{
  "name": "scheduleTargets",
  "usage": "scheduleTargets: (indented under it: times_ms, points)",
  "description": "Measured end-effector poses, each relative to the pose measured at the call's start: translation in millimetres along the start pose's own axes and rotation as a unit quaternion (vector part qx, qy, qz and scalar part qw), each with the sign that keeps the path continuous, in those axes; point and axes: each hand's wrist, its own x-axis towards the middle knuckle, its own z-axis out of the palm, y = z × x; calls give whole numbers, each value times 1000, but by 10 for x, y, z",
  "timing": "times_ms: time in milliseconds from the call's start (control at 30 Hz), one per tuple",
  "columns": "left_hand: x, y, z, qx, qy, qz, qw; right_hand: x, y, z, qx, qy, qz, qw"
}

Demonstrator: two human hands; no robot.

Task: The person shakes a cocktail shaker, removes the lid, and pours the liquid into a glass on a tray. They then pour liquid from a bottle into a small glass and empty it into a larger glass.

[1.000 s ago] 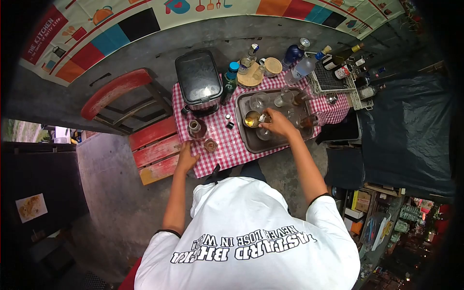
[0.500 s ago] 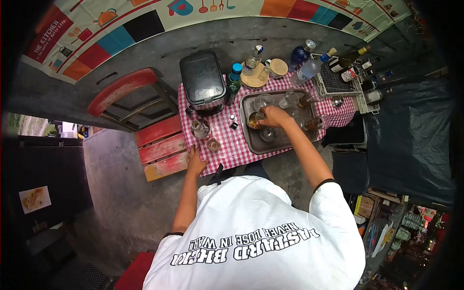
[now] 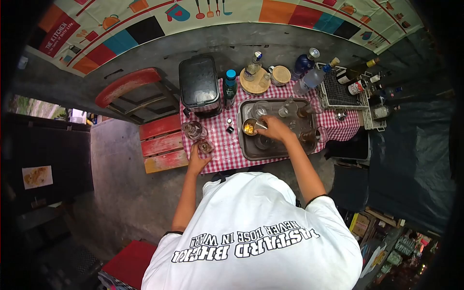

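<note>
My right hand (image 3: 274,129) is closed over the brown tray (image 3: 244,150), gripping a light-coloured handle or rim at the side of a small round metal cup (image 3: 250,127). Orange-yellow contents show inside the cup. Glassware surrounds that hand, with a clear glass (image 3: 261,109) behind it and another glass (image 3: 263,142) partly under it. At the table's left front edge, my left hand (image 3: 197,159) curves its thumb and finger around a small glass (image 3: 205,146). A clear glass jar (image 3: 194,130) stands just behind it.
A black lidded bin (image 3: 198,79) and a green bottle with a blue cap (image 3: 230,89) stand at the back. Wooden boards (image 3: 256,86) and several bottles line the wall side. A wire rack (image 3: 338,96) holds bottles at right. A red chair (image 3: 159,137) adjoins the table's left side.
My left hand has moved right, up against the small glass. My right hand has drawn back slightly from the metal cup, so more of its orange-yellow contents shows. The whole view has shifted slightly.
</note>
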Motion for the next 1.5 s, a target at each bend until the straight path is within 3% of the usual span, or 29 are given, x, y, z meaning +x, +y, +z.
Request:
scheduleTargets:
  times_ms: [67, 200, 433, 500, 633, 700, 1033, 1233, 1400, 1467, 1500]
  points:
    - [35, 6, 122, -61, 51, -17, 997, -57, 75, 27, 24, 8, -14, 1000]
    - [55, 121, 265, -39, 119, -61, 990, -141, 221, 50, 60, 22, -28, 998]
    - [73, 532, 486, -93, 122, -46, 987, -221, 309, -42, 136, 53, -8, 989]
    - [183, 393, 603, -136, 103, -67, 983, -232, 325, -77, 149, 41, 0, 988]
    - [274, 656, 671, -19, 153, -50, 987, -311, 327, -116, 198, 46, 3, 979]
    - [306, 678, 690, -42, 135, -22, 990, -334, 363, -48, 194, 60, -19, 979]
    - [317, 502, 645, 1, 97, -85, 992, -495, 187, 115, 289, 44, -17, 956]
    - [23, 71, 504, 25, 18, -186, 982, -434, 57, 63, 297, 50, -3, 954]
    - [-31, -64, 149, -26, 95, -211, 973, -435, -125, 87, 292, 70, -22, 954]
    - [56, -177, 115, -21, 198, -103, 974, -430, -158, 115, 291, 81, -10, 953]
    - [93, -160, 79, -23, 196, -106, 975, -436, -169, 126, 289, 79, -7, 954]
